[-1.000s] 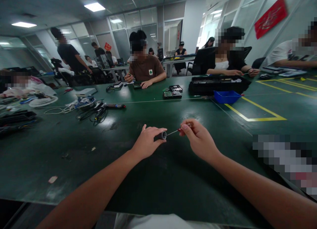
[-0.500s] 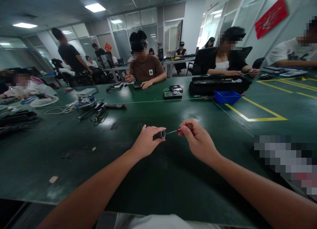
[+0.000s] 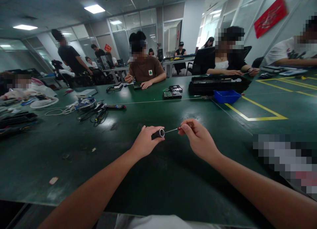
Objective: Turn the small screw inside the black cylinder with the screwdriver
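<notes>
My left hand (image 3: 146, 140) is closed round a short dark cylinder (image 3: 161, 133) with a pale ring at its open end, which faces right. Between the thumb and fingers of my right hand (image 3: 198, 136) is a screwdriver (image 3: 171, 130) with a red handle and a thin metal shaft. The shaft points left, its tip at the cylinder's ringed end; whether the tip is inside I cannot tell. Both hands are held above the green table (image 3: 138, 192). Most of the screwdriver's handle is hidden by my right fingers.
Tangled cables (image 3: 95, 113) lie on the left of the table. Bare hard drives (image 3: 172, 94) lie beyond my hands, with a blue tray (image 3: 227, 96) and a long black housing (image 3: 218, 85) to their right. A co-worker in a brown shirt (image 3: 146, 69) sits opposite.
Little differs. The cylinder's ringed end has turned slightly and shifted a touch left, with the screwdriver tip still at it.
</notes>
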Demonstrator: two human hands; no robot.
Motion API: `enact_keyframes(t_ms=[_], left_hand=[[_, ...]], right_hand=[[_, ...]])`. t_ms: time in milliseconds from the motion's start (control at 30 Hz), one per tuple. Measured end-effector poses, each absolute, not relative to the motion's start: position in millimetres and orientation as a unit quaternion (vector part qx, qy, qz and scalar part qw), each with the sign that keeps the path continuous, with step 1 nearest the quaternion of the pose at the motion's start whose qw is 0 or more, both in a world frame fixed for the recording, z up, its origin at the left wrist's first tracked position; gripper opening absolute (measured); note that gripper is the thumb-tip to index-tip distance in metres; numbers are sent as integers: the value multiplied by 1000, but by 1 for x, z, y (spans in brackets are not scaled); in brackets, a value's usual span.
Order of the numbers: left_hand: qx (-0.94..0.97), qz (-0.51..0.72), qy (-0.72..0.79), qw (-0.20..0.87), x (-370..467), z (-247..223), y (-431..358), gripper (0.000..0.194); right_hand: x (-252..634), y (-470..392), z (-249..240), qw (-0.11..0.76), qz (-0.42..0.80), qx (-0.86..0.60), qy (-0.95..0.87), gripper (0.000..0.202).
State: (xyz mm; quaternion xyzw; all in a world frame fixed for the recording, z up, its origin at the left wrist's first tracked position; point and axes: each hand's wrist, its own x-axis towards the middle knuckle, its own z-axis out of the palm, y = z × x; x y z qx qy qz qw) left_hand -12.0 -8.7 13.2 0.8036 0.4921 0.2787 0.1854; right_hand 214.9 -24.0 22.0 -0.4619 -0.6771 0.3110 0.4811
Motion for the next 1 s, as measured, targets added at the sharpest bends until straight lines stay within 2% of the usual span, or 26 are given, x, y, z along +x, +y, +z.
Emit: enact_keyframes(t_ms=[367,633,800,1000], left_hand=[[802,276,490,202,-11,13,-9,40],[809,264,491,189,-10,12,-10,41],[821,245,483,182,-10,9,-10,40],[814,247,491,188,-10,11,-11,39]], right_hand=[[217,-24,23,506,309,-460,-661,25],[215,-27,24,492,318,-448,-676,24],[215,-32,31,455,261,-484,-700,33],[219,-32,31,431,243,-454,-740,23]])
